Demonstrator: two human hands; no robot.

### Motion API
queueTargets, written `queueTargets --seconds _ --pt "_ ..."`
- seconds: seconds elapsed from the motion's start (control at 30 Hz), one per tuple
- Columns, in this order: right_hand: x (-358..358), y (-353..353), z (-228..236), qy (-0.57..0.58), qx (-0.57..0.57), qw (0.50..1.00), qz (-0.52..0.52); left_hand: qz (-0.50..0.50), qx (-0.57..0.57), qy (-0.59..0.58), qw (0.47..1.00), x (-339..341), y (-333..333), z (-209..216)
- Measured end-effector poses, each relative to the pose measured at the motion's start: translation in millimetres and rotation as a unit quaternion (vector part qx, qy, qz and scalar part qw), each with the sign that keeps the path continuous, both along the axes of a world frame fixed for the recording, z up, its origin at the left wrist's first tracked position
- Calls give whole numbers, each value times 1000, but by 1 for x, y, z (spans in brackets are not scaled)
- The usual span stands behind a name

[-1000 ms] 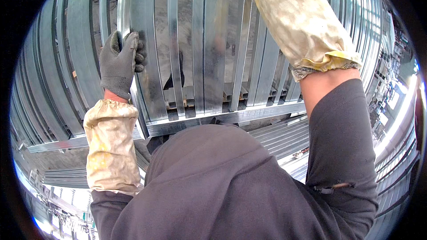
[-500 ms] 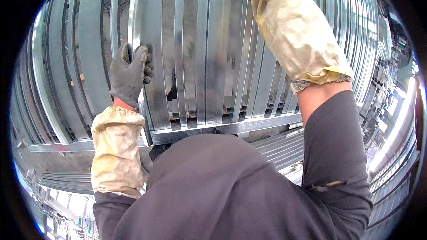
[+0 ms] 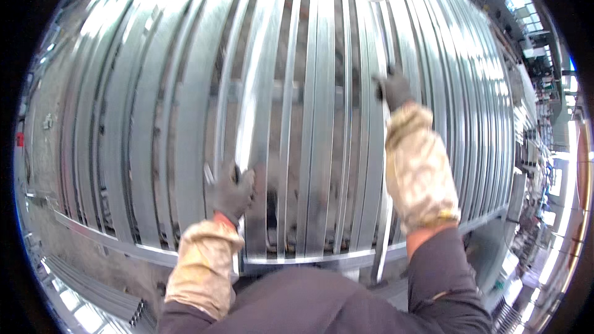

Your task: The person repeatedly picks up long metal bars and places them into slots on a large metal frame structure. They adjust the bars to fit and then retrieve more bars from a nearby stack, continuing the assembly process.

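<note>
Both my hands wear dark grey gloves, with stained beige sleeve guards over the forearms. My left hand [image 3: 234, 193] is closed on the edge of a bright metal bar [image 3: 249, 117] near the front of the rack, its fingers slightly blurred. Farther out and to the right, my right hand [image 3: 394, 88] is closed around a narrow metal bar [image 3: 385, 222]. That bar's near end sticks out past the front rail [image 3: 322, 258]. Between my hands lie several long silvery profiles [image 3: 317, 117], side by side with gaps.
More metal profiles [image 3: 143, 130] spread to the left, and others [image 3: 473, 117] stand close together at the right. A stack of grey bars [image 3: 93, 291] lies low at the left front. Cluttered shop equipment [image 3: 544, 142] lines the right side.
My view has widened toward the far end of the bars. My right hand, mostly out of view before, now shows on a narrow bar. The left hand remains at its bar's near part.
</note>
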State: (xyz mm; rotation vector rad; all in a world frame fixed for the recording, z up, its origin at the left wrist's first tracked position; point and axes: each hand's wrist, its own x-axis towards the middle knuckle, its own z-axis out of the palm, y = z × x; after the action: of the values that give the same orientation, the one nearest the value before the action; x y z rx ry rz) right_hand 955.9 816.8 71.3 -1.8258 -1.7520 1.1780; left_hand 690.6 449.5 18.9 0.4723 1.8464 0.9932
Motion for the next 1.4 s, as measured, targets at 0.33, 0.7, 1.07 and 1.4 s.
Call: queueTargets --seconds 0.33,0.7,1.07,1.4 --pt "-24 -45 22 237 -3 970 -45 -33 65 -35 997 -6 -2 -30" --pt "-126 -46 25 262 -39 963 -51 -5 109 -144 984 -13 -7 -37" --pt "-220 -46 -55 296 -26 955 -27 -8 87 -139 986 -21 -13 -24" --pt "-238 -64 -71 415 -94 905 -14 -134 116 67 982 1 -10 27"
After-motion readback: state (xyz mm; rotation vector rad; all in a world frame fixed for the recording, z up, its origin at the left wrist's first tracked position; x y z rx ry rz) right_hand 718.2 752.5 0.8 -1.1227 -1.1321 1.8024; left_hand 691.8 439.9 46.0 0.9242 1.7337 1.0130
